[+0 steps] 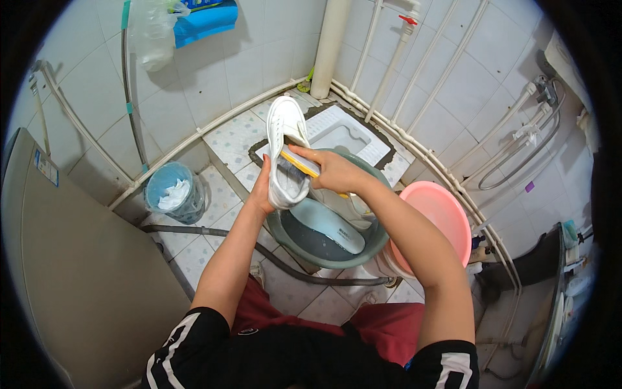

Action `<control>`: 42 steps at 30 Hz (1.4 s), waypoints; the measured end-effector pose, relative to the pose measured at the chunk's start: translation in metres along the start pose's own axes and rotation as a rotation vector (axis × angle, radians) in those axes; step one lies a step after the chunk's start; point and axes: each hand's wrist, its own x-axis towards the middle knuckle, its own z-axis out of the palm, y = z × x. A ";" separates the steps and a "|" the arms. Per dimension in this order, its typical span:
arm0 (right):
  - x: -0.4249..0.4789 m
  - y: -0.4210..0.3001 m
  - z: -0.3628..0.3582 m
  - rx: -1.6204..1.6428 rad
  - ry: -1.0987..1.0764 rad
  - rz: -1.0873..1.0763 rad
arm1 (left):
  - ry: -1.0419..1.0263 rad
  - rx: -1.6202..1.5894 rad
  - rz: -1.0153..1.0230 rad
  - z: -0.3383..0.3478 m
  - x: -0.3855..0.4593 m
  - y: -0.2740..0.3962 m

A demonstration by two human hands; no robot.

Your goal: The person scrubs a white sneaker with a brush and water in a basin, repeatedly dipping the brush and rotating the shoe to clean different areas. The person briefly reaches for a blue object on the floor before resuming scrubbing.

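My left hand [264,187] grips a white lace-up shoe [286,116] by its side, toe pointing away from me and opening turned to the right. In my right hand [335,170] is a scrubbing brush [302,164] with a yellow and light-coloured back, its bristles against the inside of the shoe at the opening. Below both hands stands a grey-green basin [311,260] with water in it. A light-blue insole [328,226] lies in the basin, beside another pale shoe [340,206] partly hidden by my right hand and forearm.
Behind the basin is a squat toilet [369,141]. A pink basin [432,219] rests on a bucket at the right. A lined waste bin [194,199] stands left, and a grey hose [291,272] crosses the tiled floor before my feet. Pipes run along the walls.
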 end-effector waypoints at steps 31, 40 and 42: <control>-0.030 0.055 0.053 -0.599 -0.065 0.034 | 0.174 0.603 0.234 0.007 -0.003 -0.007; -0.034 0.065 0.041 -0.132 -0.112 0.193 | 0.172 0.567 0.319 0.012 0.004 -0.015; -0.039 0.054 0.048 0.402 -0.075 0.478 | 0.113 0.569 0.333 0.010 0.001 -0.010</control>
